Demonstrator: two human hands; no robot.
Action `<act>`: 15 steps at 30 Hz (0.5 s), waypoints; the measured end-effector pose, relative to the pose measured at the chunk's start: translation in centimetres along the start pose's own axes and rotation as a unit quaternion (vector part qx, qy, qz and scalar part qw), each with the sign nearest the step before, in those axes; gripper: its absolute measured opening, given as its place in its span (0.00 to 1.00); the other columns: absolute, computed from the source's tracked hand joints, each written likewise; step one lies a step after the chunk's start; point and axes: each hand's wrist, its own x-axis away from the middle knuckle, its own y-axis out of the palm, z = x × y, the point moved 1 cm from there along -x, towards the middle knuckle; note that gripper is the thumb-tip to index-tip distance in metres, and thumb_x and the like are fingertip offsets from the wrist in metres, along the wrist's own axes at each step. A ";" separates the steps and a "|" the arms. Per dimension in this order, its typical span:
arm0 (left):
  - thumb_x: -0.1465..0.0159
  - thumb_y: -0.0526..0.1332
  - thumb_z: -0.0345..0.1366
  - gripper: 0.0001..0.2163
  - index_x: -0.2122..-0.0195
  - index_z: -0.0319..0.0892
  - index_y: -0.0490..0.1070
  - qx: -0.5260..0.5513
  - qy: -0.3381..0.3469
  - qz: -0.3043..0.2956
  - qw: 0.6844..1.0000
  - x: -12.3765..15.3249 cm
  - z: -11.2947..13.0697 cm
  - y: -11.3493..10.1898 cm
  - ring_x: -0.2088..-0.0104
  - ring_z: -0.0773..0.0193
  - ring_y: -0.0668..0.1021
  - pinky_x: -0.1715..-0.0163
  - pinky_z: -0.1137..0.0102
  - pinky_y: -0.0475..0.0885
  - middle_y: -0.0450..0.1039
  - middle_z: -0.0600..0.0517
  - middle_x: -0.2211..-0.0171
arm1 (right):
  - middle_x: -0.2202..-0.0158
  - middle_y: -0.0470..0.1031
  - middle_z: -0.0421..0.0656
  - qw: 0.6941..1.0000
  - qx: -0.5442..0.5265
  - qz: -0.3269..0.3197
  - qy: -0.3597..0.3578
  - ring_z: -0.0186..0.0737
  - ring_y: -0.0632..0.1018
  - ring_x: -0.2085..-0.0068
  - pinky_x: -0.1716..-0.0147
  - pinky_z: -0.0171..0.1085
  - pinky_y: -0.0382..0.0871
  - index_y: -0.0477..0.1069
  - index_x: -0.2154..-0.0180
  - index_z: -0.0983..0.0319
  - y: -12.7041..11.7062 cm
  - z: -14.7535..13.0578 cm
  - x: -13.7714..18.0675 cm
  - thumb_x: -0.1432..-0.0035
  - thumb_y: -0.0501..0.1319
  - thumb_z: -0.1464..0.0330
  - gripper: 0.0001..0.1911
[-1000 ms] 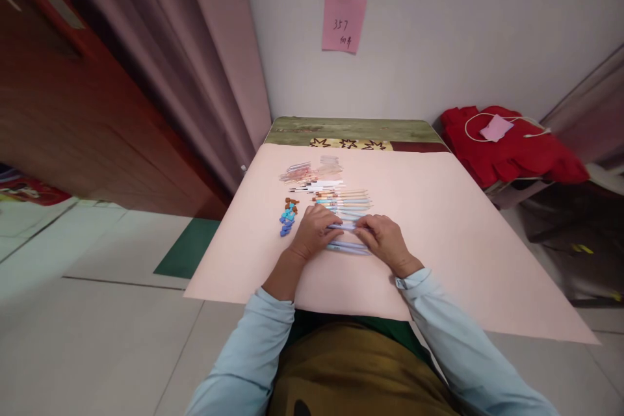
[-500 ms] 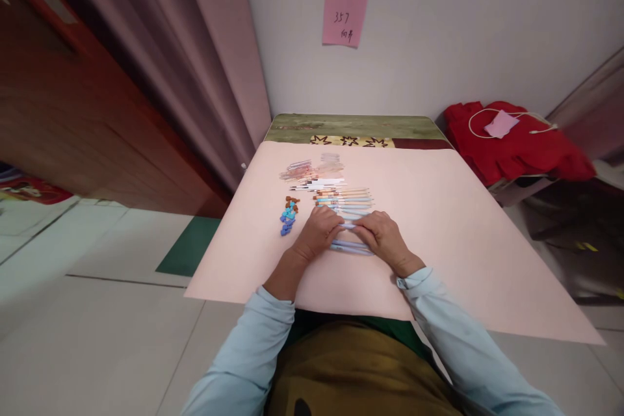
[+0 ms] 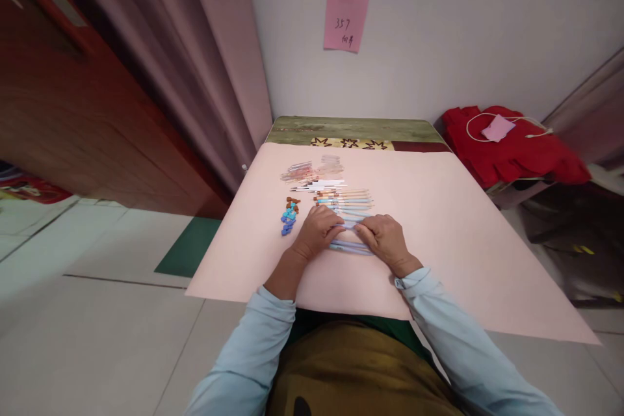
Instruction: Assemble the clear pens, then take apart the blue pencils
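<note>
Between my hands lies a pale blue pen (image 3: 350, 225), horizontal and low over the pink sheet. My left hand (image 3: 318, 231) is closed on its left end, and my right hand (image 3: 387, 238) pinches its right end. The fingers hide both ends. Just below the hands are several blue pens (image 3: 351, 247), side by side. Above, a row of slim pens (image 3: 355, 197) in orange and light blue runs partly under my left fingers. Small caps in brown, turquoise and blue (image 3: 288, 226) form a column left of my left hand.
White pen refills (image 3: 324, 186) with dark tips lie beyond the pens. Farther back are reddish thin parts (image 3: 299, 172) and clear tubes (image 3: 331, 164). The pink sheet (image 3: 458, 240) covers most of the table. Red cloth (image 3: 511, 156) with a white cable is at right; a wooden door (image 3: 121, 123) stands left.
Both hands keep their hold on the pen, with only slight finger movement. The whole view has shifted a little.
</note>
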 end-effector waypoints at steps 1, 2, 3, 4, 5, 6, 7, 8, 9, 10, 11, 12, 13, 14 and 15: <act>0.31 0.56 0.43 0.12 0.62 0.43 0.75 -0.001 0.000 -0.001 1.000 0.0 0.0 0.0 0.58 0.58 0.72 0.55 0.61 0.63 0.76 0.48 0.65 | 0.73 0.76 0.43 1.000 -0.011 0.006 -0.005 0.41 0.71 0.69 0.65 0.39 0.58 0.74 0.69 0.60 0.0 0.0 0.0 0.31 0.53 0.57 0.20; 0.31 0.56 0.43 0.11 0.63 0.43 0.75 -0.002 0.001 -0.002 1.000 0.0 0.0 0.0 0.58 0.57 0.72 0.55 0.61 0.63 0.76 0.48 0.65 | 0.71 0.77 0.44 1.000 -0.025 0.010 -0.010 0.41 0.72 0.68 0.63 0.40 0.58 0.74 0.68 0.59 0.0 0.1 0.0 0.32 0.55 0.57 0.18; 0.31 0.56 0.43 0.11 0.63 0.43 0.75 -0.003 0.002 -0.004 1.000 0.0 0.0 -0.1 0.58 0.57 0.72 0.55 0.61 0.62 0.76 0.48 0.66 | 0.69 0.77 0.44 0.999 -0.040 0.013 -0.014 0.42 0.72 0.66 0.62 0.40 0.59 0.74 0.66 0.59 0.0 0.1 0.0 0.33 0.56 0.56 0.16; 0.31 0.56 0.43 0.11 0.63 0.43 0.75 -0.004 0.001 -0.006 1.000 0.0 0.0 -0.1 0.58 0.58 0.73 0.55 0.60 0.62 0.76 0.49 0.66 | 0.68 0.77 0.44 0.998 -0.053 0.013 -0.016 0.43 0.73 0.65 0.62 0.40 0.60 0.74 0.65 0.59 0.0 0.2 0.0 0.34 0.58 0.56 0.15; 0.31 0.56 0.43 0.11 0.63 0.44 0.75 -0.005 0.000 -0.009 1.000 0.1 0.0 -0.1 0.59 0.58 0.73 0.55 0.60 0.62 0.76 0.49 0.66 | 0.68 0.77 0.44 0.998 -0.065 0.013 -0.016 0.44 0.73 0.64 0.61 0.41 0.60 0.73 0.64 0.59 -0.1 0.2 -0.1 0.35 0.59 0.55 0.14; 0.31 0.56 0.42 0.11 0.63 0.44 0.75 -0.006 -0.001 -0.012 1.000 0.1 0.0 -0.1 0.59 0.58 0.73 0.55 0.60 0.62 0.76 0.49 0.66 | 0.68 0.77 0.44 0.997 -0.076 0.013 -0.014 0.44 0.73 0.63 0.61 0.41 0.60 0.73 0.64 0.59 -0.1 0.2 -0.1 0.35 0.60 0.55 0.14; 0.31 0.56 0.42 0.11 0.63 0.44 0.75 -0.007 -0.002 -0.013 1.000 0.1 0.0 -0.1 0.59 0.58 0.73 0.55 0.60 0.62 0.76 0.49 0.66 | 0.67 0.77 0.44 0.996 -0.084 0.014 -0.012 0.44 0.73 0.63 0.61 0.41 0.60 0.72 0.65 0.59 -0.2 0.2 -0.1 0.36 0.60 0.55 0.13; 0.31 0.56 0.43 0.11 0.63 0.44 0.75 -0.007 -0.003 -0.014 1.000 0.1 0.0 -0.1 0.59 0.58 0.73 0.55 0.60 0.62 0.76 0.49 0.66 | 0.67 0.76 0.44 0.996 -0.092 0.015 -0.011 0.44 0.73 0.63 0.61 0.41 0.60 0.72 0.65 0.58 -0.3 0.1 -0.1 0.36 0.60 0.56 0.13; 0.31 0.56 0.43 0.11 0.63 0.44 0.75 -0.008 -0.003 -0.014 1.000 0.2 0.0 -0.1 0.59 0.58 0.73 0.56 0.60 0.62 0.76 0.49 0.66 | 0.68 0.76 0.44 0.995 -0.098 0.014 -0.009 0.44 0.73 0.63 0.61 0.41 0.61 0.71 0.65 0.59 -0.3 0.1 -0.2 0.37 0.61 0.56 0.13; 0.31 0.56 0.43 0.12 0.63 0.44 0.75 -0.010 -0.002 -0.013 1.000 0.2 0.1 -0.1 0.60 0.58 0.72 0.56 0.61 0.62 0.76 0.49 0.67 | 0.68 0.76 0.43 0.995 -0.102 0.011 -0.004 0.43 0.73 0.64 0.62 0.40 0.61 0.71 0.65 0.59 -0.4 0.0 -0.2 0.37 0.62 0.55 0.14; 0.31 0.56 0.44 0.12 0.63 0.43 0.74 -0.012 -0.001 -0.013 1.000 0.3 0.1 -0.1 0.60 0.58 0.72 0.56 0.61 0.62 0.76 0.49 0.67 | 0.69 0.75 0.42 0.995 -0.103 0.004 0.003 0.42 0.72 0.66 0.62 0.40 0.60 0.71 0.65 0.59 -0.5 -0.1 -0.2 0.38 0.62 0.55 0.14; 0.31 0.56 0.44 0.12 0.63 0.43 0.74 -0.013 0.002 -0.012 1.000 0.3 0.2 -0.1 0.60 0.58 0.72 0.57 0.61 0.62 0.76 0.49 0.67 | 0.71 0.75 0.41 0.995 -0.100 -0.007 0.011 0.41 0.72 0.68 0.63 0.39 0.60 0.71 0.65 0.59 -0.5 -0.2 -0.2 0.38 0.62 0.54 0.14; 0.31 0.56 0.44 0.12 0.63 0.43 0.74 -0.014 0.005 -0.011 1.000 0.4 0.2 0.0 0.60 0.58 0.72 0.57 0.61 0.62 0.76 0.49 0.67 | 0.72 0.74 0.40 0.995 -0.093 -0.020 0.015 0.39 0.72 0.69 0.64 0.39 0.59 0.72 0.66 0.59 -0.6 -0.2 -0.2 0.37 0.61 0.55 0.15; 0.31 0.55 0.44 0.12 0.63 0.43 0.74 -0.015 0.007 -0.012 1.000 0.5 0.3 0.0 0.60 0.58 0.72 0.56 0.61 0.62 0.76 0.49 0.67 | 0.73 0.74 0.40 0.996 -0.081 -0.032 0.015 0.38 0.71 0.70 0.65 0.38 0.58 0.72 0.68 0.59 -0.5 -0.3 -0.2 0.35 0.59 0.55 0.15; 0.31 0.55 0.44 0.13 0.63 0.43 0.74 -0.015 0.009 -0.013 1.000 0.5 0.3 0.0 0.60 0.58 0.72 0.56 0.61 0.62 0.76 0.49 0.67 | 0.74 0.74 0.40 0.997 -0.067 -0.042 0.010 0.38 0.71 0.70 0.65 0.38 0.57 0.72 0.70 0.60 -0.5 -0.3 -0.2 0.34 0.57 0.56 0.17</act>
